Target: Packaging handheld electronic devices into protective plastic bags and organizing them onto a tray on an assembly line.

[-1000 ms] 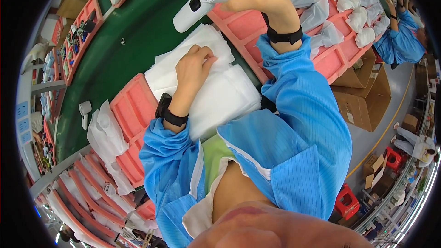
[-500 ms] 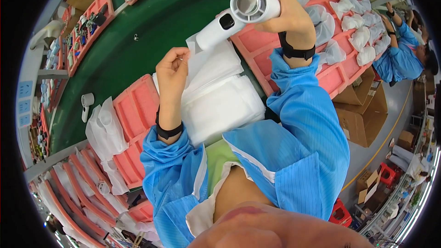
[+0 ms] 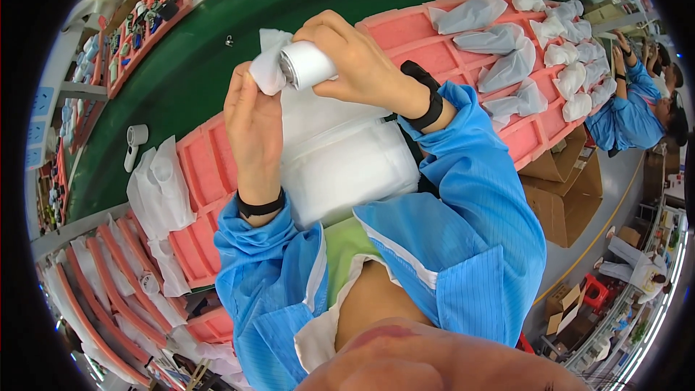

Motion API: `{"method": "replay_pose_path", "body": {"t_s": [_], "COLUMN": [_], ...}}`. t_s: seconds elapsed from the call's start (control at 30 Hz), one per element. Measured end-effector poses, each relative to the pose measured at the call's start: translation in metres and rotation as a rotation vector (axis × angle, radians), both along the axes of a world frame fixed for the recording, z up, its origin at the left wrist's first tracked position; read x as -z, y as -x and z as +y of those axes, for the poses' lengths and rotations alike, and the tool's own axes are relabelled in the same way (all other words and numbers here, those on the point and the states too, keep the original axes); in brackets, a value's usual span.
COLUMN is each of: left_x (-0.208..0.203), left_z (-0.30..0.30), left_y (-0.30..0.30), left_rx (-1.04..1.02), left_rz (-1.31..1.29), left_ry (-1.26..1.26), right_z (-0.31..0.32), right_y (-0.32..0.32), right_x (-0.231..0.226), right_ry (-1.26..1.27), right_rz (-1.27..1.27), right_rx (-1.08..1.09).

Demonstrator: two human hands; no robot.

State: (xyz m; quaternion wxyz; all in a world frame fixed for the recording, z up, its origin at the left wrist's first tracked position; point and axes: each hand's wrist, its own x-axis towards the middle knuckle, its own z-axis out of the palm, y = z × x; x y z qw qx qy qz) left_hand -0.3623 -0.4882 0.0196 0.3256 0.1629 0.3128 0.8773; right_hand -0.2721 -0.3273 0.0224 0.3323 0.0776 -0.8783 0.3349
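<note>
White foam stack (image 3: 340,159) lying nearest, before chest. Above it, right hand (image 3: 362,65) gripping white cylindrical device (image 3: 308,64); left hand (image 3: 250,112) pinching white cloth (image 3: 266,72) against its end. Pink trays (image 3: 449,43) flanking; green counter (image 3: 203,51) stretching beyond.

Green bench (image 3: 203,65), pink trays (image 3: 210,166), white bags (image 3: 156,192), white dryer (image 3: 134,145)

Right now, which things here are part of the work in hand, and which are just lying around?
In hand:
right hand gripping white cylindrical device
left hand pressing white cloth to its end

Lying about:
second white device on green belt
bagged items in pink trays
cardboard boxes
</note>
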Motion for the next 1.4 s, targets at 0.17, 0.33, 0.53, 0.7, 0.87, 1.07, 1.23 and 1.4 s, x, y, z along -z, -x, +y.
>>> {"method": "replay_pose_path", "body": {"t_s": [0.17, 0.33, 0.53, 0.7, 0.87, 1.07, 1.23, 1.4], "left_x": [0.001, 0.004, 0.013, 0.005, 0.001, -0.002, -0.001, -0.002], "left_z": [0.0, -0.002, 0.001, 0.012, 0.002, -0.016, -0.007, -0.002], "left_y": [-0.015, -0.024, -0.028, -0.03, -0.009, 0.013, 0.002, -0.015], "left_rx": [-0.339, -0.684, -0.701, -0.679, -0.593, -0.047, -0.406, -0.658], "left_rz": [0.68, 1.329, 1.503, 1.357, 1.159, 0.859, 0.919, 1.106], "left_ry": [0.267, 0.557, 0.491, 0.604, 0.58, -0.079, 0.063, 0.278], "right_z": [-0.015, -0.02, -0.013, -0.014, -0.026, -0.016, -0.012, -0.018], "right_y": [0.002, 0.0, 0.0, 0.004, -0.006, 0.004, -0.001, 0.0], "right_x": [0.003, 0.004, 0.003, 0.011, 0.005, -0.001, 0.013, 0.009], "right_ry": [-0.074, -0.084, -0.144, 0.221, 0.53, 0.073, 0.146, -0.086], "right_rz": [0.005, 0.02, -0.013, 0.027, -0.037, 0.136, -0.066, 0.043], "right_rx": [0.128, 0.179, 0.186, 0.209, -0.197, -0.115, -0.047, 0.308]}}
